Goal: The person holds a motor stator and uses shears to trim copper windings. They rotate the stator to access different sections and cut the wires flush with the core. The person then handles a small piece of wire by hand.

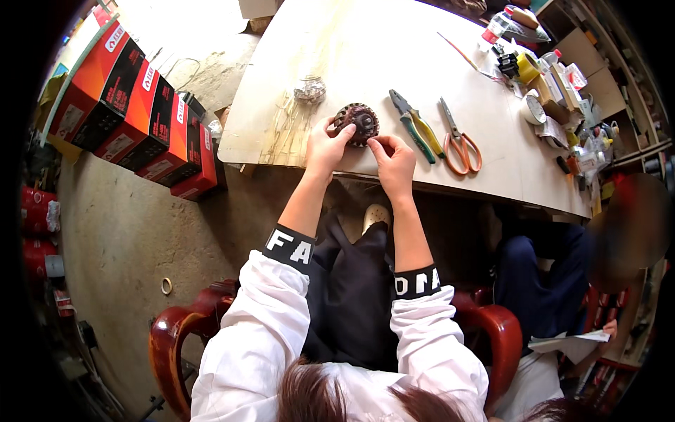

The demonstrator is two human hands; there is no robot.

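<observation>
A: Principal item?
B: One dark, round metal part with a toothed rim (pixel 357 121) and a raised centre. Location: in the hands, at the near edge of the pale, smooth-topped table (pixel 524 151).

A: State of the hands?
B: Left hand (pixel 328 146): curled around the part's left side, thumb across its face, holding it. Right hand (pixel 396 163): narrow, thumb and forefinger together at the lower right rim. Whether anything thin sits between those fingertips, I cannot tell from where I stand.

A: Tools?
B: Two, both lying just right of the hands. One pair of dark-headed pliers with green and yellow handles (pixel 409 115), head pointing away from the person. Beside it, well clear of the part, one pair of grey-bladed scissors with orange loop handles (pixel 456 132).

A: Sundries on the table?
B: One small, shiny, crumpled clump (pixel 310 90), material uncertain, beyond the left hand and apart from the part. Far right: one clear bottle with a red cap (pixel 498 26) and one yellow roll (pixel 527 68), among mixed clutter.

A: Off the table?
B: Left: a row of orange-and-black cardboard boxes (pixel 98 91). On the floor: one pale ring (pixel 166 285).
</observation>
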